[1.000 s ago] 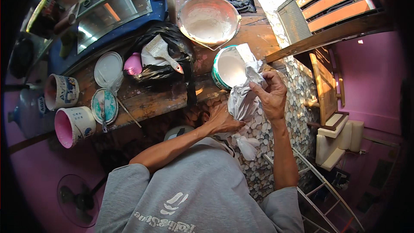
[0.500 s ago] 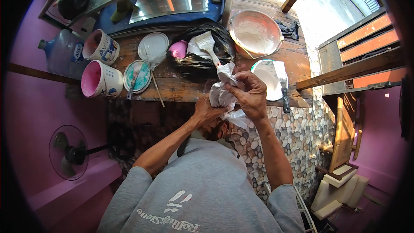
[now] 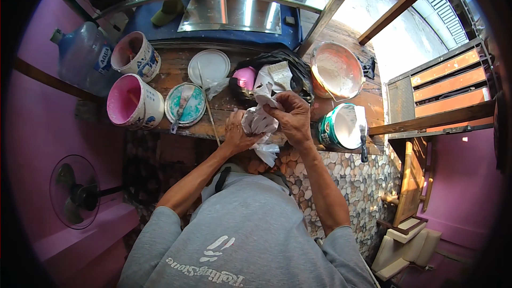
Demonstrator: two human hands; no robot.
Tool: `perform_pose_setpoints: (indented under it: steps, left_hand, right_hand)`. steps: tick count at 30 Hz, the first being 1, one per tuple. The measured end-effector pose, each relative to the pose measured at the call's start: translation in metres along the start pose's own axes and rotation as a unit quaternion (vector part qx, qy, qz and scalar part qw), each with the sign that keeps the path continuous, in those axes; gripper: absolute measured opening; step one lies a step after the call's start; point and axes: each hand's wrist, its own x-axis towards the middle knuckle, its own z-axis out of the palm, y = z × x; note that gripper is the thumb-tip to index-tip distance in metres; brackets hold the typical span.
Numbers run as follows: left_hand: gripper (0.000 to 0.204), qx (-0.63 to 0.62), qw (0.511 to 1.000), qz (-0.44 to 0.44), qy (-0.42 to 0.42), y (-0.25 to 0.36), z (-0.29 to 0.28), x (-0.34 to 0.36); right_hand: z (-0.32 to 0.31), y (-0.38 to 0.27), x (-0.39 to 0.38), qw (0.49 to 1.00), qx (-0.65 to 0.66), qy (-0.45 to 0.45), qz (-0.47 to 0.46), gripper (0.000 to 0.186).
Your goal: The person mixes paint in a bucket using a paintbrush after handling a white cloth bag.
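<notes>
A crumpled white plastic bag (image 3: 258, 123) is bunched between my hands, above the near edge of the wooden table. My left hand (image 3: 238, 134) is closed around the side of the bundle, and a loose white end hangs below it. With bent fingers, my right hand (image 3: 294, 118) pinches the gathered upper part of the bag. What is inside the bag, if anything, is hidden. Just beyond my hands lies an open black plastic bag (image 3: 300, 70) with a pink rounded thing (image 3: 245, 78) and a wide paintbrush (image 3: 278, 76) at it; my hands partly cover the brush.
To the right stand a large bucket (image 3: 336, 72) with pale paste and a green-rimmed tub (image 3: 341, 128) with a putty knife (image 3: 363, 141) across it. Leftward are a pink-lined bucket (image 3: 125, 98), another bucket (image 3: 136, 56), a teal-smeared lid (image 3: 185, 105), a white lid (image 3: 209, 68) and a thin stick (image 3: 209, 108).
The view has shifted, so the table's things appear farther right and slightly lower. My hands still hold the white bag, now nearer the table's left side and covering the brush's handle.
</notes>
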Motion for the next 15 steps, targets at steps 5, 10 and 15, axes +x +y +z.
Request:
perform_pose_setpoints:
  steps: [5, 10, 15]
  left_hand:
    - [0.057, -0.413, 0.875, -0.033, -0.253, -0.015, -0.059, 0.033]
    - [0.067, -0.467, 0.840, -0.070, -0.266, 0.012, -0.086, 0.056]
    - [0.062, -0.633, 0.699, -0.117, -0.311, 0.031, -0.097, 0.066]
  right_hand:
    - [0.030, -0.067, 0.024, 0.998, 0.040, -0.028, -0.025, 0.016]
    - [0.040, -0.103, 0.060, 0.996, -0.004, -0.021, -0.084, 0.018]
    - [0.036, -0.128, 0.066, 0.995, 0.024, -0.009, -0.093, 0.023]
